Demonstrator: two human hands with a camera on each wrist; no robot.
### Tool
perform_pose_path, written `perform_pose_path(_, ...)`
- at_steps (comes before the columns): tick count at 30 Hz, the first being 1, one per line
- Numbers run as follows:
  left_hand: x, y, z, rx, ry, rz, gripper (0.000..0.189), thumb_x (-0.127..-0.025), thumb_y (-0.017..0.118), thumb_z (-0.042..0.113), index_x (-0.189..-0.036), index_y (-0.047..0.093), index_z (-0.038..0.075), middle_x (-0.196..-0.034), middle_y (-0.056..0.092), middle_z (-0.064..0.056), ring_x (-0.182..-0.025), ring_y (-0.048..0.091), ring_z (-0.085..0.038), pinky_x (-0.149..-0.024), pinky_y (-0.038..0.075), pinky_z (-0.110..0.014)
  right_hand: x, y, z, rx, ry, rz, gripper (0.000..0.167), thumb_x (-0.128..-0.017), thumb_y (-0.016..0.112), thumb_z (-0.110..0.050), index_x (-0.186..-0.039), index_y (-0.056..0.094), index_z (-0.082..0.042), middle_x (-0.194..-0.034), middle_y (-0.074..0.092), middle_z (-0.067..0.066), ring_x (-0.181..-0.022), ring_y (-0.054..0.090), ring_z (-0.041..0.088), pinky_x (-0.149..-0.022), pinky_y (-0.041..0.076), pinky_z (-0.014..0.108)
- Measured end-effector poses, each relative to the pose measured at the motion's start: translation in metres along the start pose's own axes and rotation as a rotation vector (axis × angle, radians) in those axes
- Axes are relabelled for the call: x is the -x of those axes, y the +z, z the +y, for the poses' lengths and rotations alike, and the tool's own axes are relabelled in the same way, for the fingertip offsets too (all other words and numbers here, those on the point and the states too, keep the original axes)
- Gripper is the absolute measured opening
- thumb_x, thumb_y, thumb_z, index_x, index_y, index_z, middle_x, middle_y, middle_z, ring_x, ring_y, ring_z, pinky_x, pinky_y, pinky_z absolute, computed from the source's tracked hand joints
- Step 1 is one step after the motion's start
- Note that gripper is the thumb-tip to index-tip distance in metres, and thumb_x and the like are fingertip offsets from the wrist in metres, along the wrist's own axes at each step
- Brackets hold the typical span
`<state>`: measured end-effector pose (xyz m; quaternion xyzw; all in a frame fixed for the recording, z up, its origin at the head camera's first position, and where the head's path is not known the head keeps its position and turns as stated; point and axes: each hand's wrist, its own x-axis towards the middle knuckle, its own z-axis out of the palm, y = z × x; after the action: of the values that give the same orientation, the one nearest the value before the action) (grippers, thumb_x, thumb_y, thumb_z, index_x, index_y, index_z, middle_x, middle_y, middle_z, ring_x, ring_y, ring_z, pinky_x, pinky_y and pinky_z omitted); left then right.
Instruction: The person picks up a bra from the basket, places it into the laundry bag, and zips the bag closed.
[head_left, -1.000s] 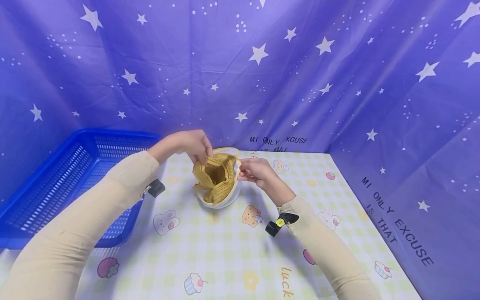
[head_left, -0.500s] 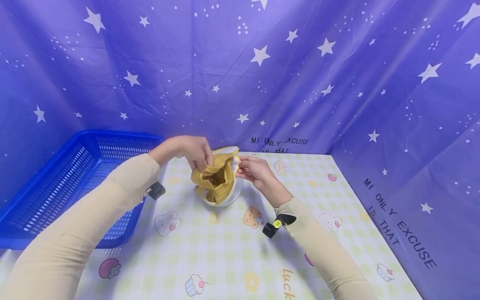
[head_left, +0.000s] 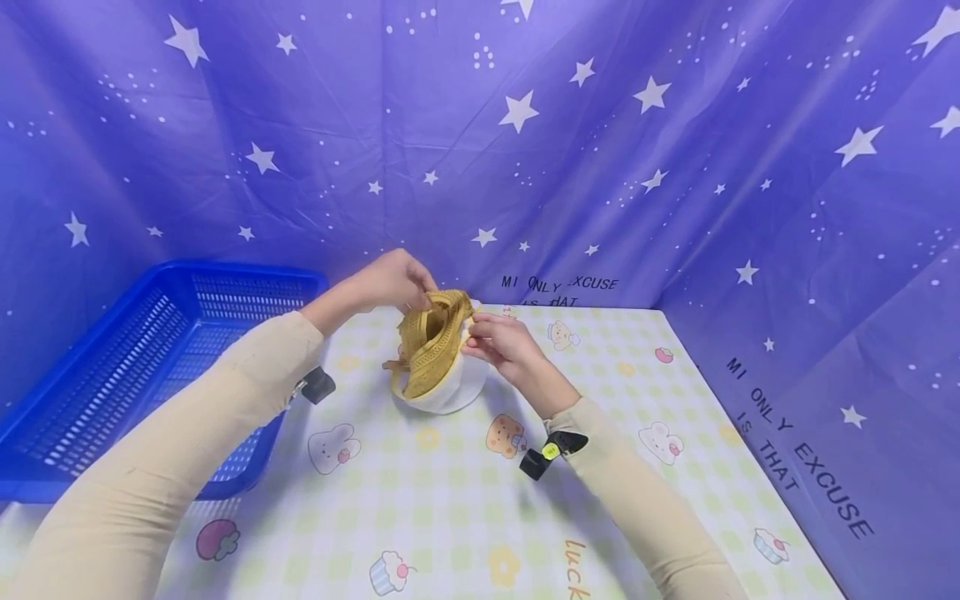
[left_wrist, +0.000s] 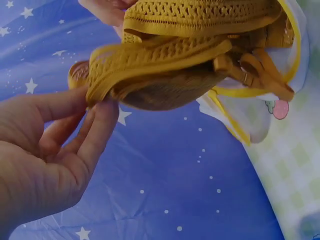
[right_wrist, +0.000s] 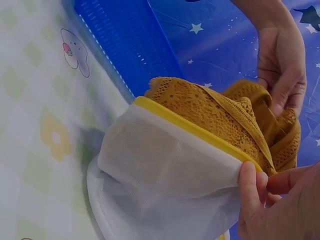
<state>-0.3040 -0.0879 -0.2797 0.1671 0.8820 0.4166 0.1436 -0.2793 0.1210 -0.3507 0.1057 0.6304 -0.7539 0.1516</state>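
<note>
Table carries white mesh laundry bag, yellow rim pinched in right hand's grip. Mustard lace bra bunched partly out of its mouth; likely light, soft, snag-prone, best taken by trimmed edge. Left hand's grip pinches it there.

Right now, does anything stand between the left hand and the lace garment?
Nothing visible does: the left hand pinches the garment directly, outside the white bag; the right hand holds the bag's yellow rim.
</note>
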Motion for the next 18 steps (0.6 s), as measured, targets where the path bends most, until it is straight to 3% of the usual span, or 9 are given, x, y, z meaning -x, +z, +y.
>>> perform_pose_path(5,-0.002,0.001,0.0,0.038,0.02,0.121,0.024,-0.087,0.067,-0.006,-0.109,0.075,-0.004,-0.107,0.075,-0.02,-0.084,0.067,-0.019,-0.075,0.06,-0.028,0.0,0.001,0.0,-0.016,0.01,-0.004,0.051,-0.096,0.053,0.009,-0.147,0.046,0.005,-0.08,0.058,0.003,-0.065,0.059,0.008,-0.069,0.061,0.022)
perform_pose_path(13,0.001,0.004,0.006,0.139,0.076,0.181,0.023,-0.088,0.069,-0.003,-0.11,0.076,-0.002,-0.111,0.076,-0.019,-0.095,0.067,-0.022,-0.076,0.06,-0.028,0.0,0.002,0.0,-0.053,0.034,-0.026,0.03,-0.097,0.053,0.006,-0.126,0.057,-0.002,-0.079,0.06,0.001,-0.069,0.059,0.01,-0.069,0.061,0.024)
perform_pose_path(18,0.002,0.004,0.012,0.145,0.119,0.169,0.022,-0.086,0.07,-0.003,-0.107,0.077,-0.001,-0.104,0.077,-0.015,-0.093,0.067,-0.021,-0.074,0.058,-0.026,0.003,0.003,-0.003,-0.064,0.033,-0.054,0.042,-0.101,0.049,0.003,-0.142,0.049,-0.002,-0.09,0.058,0.002,-0.077,0.059,0.011,-0.073,0.061,0.023)
